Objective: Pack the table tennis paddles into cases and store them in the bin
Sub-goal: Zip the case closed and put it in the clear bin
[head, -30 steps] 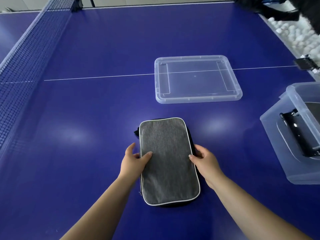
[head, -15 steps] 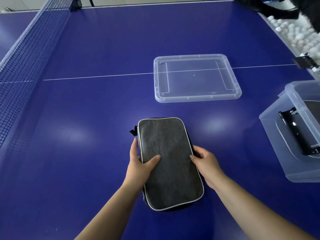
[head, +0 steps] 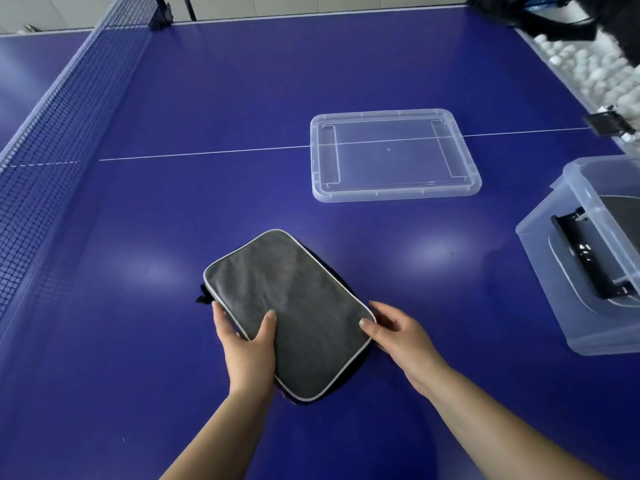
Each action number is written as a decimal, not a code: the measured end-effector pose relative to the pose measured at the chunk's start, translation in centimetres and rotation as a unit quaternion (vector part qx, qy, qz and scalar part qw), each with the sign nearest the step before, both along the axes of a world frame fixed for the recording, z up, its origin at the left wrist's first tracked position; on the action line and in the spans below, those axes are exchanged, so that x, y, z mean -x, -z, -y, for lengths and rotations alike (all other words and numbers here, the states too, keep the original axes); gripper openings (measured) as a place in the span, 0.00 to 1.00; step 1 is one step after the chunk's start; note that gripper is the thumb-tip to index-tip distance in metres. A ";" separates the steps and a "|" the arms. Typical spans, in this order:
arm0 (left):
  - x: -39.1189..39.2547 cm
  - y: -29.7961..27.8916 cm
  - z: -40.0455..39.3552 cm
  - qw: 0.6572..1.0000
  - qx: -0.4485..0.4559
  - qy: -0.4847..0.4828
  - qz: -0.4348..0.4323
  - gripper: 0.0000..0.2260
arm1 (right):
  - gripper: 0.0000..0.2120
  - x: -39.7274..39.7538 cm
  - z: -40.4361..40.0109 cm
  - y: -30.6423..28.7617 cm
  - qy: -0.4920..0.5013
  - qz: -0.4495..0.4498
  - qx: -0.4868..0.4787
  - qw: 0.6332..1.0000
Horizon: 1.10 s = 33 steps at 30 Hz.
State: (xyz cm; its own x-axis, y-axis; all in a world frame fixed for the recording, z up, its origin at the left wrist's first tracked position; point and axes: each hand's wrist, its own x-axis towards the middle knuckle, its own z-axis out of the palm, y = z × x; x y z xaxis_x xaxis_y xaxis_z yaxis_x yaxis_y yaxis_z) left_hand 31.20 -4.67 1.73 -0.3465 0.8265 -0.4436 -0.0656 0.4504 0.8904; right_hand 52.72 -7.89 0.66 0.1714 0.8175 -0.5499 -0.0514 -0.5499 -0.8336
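Observation:
A grey paddle case [head: 294, 306] with a pale piped edge lies on the blue table, its far end turned to the left. My left hand [head: 247, 348] grips its left edge, thumb on top and fingers beneath. My right hand [head: 398, 336] holds the case's right corner, thumb on the rim. A clear plastic bin [head: 585, 292] stands at the right edge of the view, with a grey case and its black strap [head: 588, 258] inside.
The bin's clear lid [head: 394, 155] lies flat on the table beyond the case. The net [head: 52, 140] runs along the left side. White balls [head: 588, 67] are heaped past the table's far right edge, near a black clip [head: 607, 123].
The case has been turned counter-clockwise, its far end swinging left. My left hand went from resting at its edge to gripping it; my right hand shifted to the right corner.

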 end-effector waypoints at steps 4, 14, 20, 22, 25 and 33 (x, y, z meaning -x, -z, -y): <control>-1.3 0.6 0.6 0.997 0.014 -0.077 0.026 0.38 | 0.25 0.6 2.0 0.0 0.014 -0.029 0.022 0.999; -5.5 1.0 1.5 0.989 0.023 -0.129 0.071 0.40 | 0.23 5.0 4.7 -0.1 0.104 -0.276 0.105 0.950; -6.0 1.1 1.5 0.986 0.029 -0.145 0.078 0.41 | 0.16 5.7 4.8 -1.0 0.189 -0.180 0.143 0.955; -6.1 1.1 1.5 0.985 0.033 -0.149 0.078 0.41 | 0.15 5.9 5.0 -1.1 0.197 -0.141 0.142 0.960; -6.1 0.9 1.5 0.985 0.033 -0.152 0.077 0.41 | 0.09 5.8 5.2 -1.2 0.169 -0.068 0.116 0.976; -5.0 0.5 1.4 0.984 0.031 -0.157 0.081 0.41 | 0.04 5.0 6.5 -0.9 -0.007 0.158 -0.081 0.984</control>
